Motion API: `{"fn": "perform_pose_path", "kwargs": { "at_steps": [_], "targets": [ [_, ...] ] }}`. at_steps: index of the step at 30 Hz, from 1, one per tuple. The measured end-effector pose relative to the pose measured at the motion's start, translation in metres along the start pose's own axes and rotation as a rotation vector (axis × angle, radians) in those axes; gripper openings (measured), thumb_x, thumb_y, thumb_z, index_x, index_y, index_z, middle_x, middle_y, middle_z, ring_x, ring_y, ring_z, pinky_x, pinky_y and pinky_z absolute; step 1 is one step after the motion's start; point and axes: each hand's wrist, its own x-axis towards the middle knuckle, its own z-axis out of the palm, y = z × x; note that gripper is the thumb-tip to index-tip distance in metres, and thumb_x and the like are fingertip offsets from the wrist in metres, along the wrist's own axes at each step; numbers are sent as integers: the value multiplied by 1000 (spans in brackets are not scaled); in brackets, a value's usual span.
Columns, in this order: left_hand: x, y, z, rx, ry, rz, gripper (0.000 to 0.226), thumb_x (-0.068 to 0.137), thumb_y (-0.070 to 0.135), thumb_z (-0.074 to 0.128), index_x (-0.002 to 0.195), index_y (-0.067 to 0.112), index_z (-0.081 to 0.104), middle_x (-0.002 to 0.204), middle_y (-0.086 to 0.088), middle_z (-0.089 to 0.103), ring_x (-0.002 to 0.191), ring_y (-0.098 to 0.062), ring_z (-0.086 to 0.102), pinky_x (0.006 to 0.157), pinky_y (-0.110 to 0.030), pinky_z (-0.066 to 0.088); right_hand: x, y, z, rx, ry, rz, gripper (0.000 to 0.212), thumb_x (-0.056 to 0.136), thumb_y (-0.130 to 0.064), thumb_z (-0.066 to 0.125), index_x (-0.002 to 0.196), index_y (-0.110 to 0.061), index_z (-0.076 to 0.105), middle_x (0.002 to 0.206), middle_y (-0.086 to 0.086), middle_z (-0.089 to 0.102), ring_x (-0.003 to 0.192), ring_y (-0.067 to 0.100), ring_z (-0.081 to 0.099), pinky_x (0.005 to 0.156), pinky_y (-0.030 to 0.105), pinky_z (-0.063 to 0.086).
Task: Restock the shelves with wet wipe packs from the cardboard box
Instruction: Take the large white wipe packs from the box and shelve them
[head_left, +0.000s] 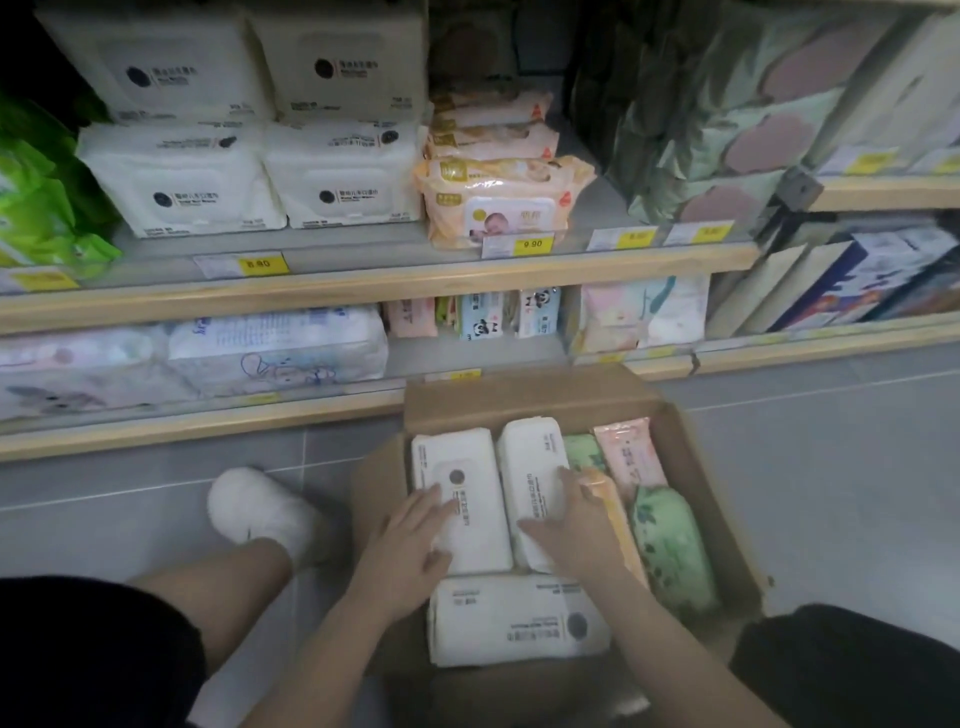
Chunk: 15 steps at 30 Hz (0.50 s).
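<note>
Cardboard box: sitting open on the floor just before the lower shelf, flaps spread so packs are lifting straight out.
White packs: lying flat side by side in the box, a third lying crosswise nearer the person; matching stock is stacking on the upper shelf.
Left hand: resting on the left white pack, fingers curling over its edge, apparently taking hold of it.
Right hand: pressing on the neighbouring white pack, fingers loosely bent; a firm grasp cannot be told.
Green and pink packs: crowding the box's right side, leaving little slack.
Open room: bare shelf showing in front of the white stacks; box walls are hemming both wrists.
</note>
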Motion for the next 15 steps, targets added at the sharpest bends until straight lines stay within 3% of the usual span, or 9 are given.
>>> {"fn": "perform_pose_path", "kwargs": {
  "at_steps": [5,8,11,15],
  "targets": [
    [4,-5,0,-57,8,17,55,93,36,44,145,33,27,156,16,8,144,-4,3,117,-38,20,12,-16,21,-40,45,64,107,74,-47,69,151,-22,0,149,17,24,135,37,27,100,40,37],
    [5,-7,2,-60,19,26,56,93,34,46,145,32,28,156,16,8,144,-5,4,118,-34,18,20,-23,27,-62,70,105,109,73,-43,69,150,-27,-7,149,22,19,131,40,32,94,40,42],
    [5,-7,2,-91,21,30,56,93,33,48,145,32,29,156,15,10,144,-5,4,116,-27,13,25,-20,25,-32,73,117,109,70,-39,73,150,-27,0,144,22,28,128,40,36,94,40,41],
    [6,-4,-7,-154,-6,3,55,93,36,49,145,31,31,156,12,17,143,-6,12,118,-28,15,23,-18,9,110,85,84,108,63,-32,78,148,-25,11,132,18,45,120,38,44,95,41,43]
  ]
}}
